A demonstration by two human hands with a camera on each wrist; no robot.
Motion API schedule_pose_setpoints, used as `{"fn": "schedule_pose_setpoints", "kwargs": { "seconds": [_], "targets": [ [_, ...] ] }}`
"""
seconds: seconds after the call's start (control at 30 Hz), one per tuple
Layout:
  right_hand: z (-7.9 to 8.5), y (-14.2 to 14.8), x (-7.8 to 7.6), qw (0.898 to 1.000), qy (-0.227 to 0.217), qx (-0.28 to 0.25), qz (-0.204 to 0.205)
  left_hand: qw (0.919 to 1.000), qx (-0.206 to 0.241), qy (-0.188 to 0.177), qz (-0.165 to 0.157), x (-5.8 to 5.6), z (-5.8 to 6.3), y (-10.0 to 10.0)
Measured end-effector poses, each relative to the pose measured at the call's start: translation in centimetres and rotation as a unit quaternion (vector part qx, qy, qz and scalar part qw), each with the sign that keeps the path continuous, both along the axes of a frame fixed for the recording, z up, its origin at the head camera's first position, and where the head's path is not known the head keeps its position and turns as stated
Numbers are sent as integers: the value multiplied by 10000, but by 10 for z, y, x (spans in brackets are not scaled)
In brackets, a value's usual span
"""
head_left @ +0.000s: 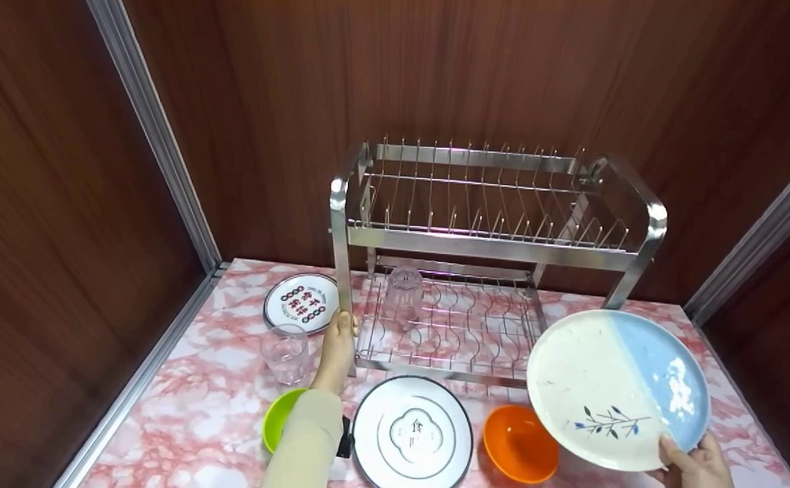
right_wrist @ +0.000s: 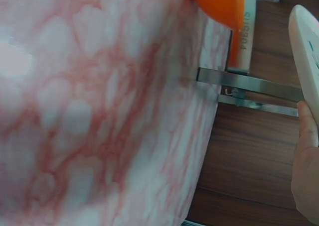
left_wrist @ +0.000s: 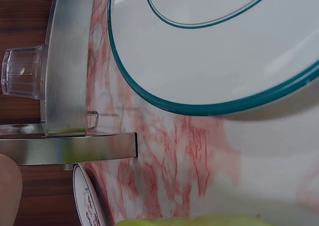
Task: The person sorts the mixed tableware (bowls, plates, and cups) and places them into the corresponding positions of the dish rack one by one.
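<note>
My left hand (head_left: 336, 349) grips the left front post of a two-tier metal dish rack (head_left: 489, 248). In the left wrist view, only part of that hand shows beside the rack's leg (left_wrist: 99, 147). At the right, my right hand (head_left: 696, 466) pinches the lower rim of a large cream and blue plate (head_left: 588, 369) with a branch design, thumb on its face. The plate is raised, tilted toward the head camera, in front of the rack's right side. From the right wrist, the plate (right_wrist: 305, 52) appears nearly edge-on.
A clear glass (head_left: 405, 295) stands upside down on the lower tier. Left of the rack are a small patterned plate (head_left: 286, 298), another glass (head_left: 286, 356) and a green bowl (head_left: 278, 417). A white plate (head_left: 411, 390) and an orange bowl (head_left: 520, 444) sit in front. Brown panels (head_left: 462, 74) enclose the table.
</note>
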State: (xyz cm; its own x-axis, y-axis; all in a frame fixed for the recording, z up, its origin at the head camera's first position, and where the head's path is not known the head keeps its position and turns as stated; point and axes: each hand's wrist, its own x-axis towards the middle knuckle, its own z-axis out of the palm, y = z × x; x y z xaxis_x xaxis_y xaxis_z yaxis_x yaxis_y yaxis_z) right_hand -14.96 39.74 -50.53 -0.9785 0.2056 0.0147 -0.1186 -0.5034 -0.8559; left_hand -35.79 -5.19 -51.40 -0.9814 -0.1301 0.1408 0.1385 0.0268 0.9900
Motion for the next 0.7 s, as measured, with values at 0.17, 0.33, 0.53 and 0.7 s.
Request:
{"fn": "schedule_pose_setpoints", "kwargs": {
  "seconds": [0.17,0.33,0.53,0.7],
  "targets": [
    [13,-4,-5,9996,272,8,-18,10000,42,-54,-31,-2,-1,-1],
    [26,-8,-9,9969,697,151,-329,9999,-160,14,26,-1,-3,0],
    [42,-13,-11,9908,1093,172,-786,9998,-168,17,72,-1,-5,1],
    [57,-18,-14,9852,773,347,-1493,9996,-256,-57,70,13,16,1]
  ]
}}
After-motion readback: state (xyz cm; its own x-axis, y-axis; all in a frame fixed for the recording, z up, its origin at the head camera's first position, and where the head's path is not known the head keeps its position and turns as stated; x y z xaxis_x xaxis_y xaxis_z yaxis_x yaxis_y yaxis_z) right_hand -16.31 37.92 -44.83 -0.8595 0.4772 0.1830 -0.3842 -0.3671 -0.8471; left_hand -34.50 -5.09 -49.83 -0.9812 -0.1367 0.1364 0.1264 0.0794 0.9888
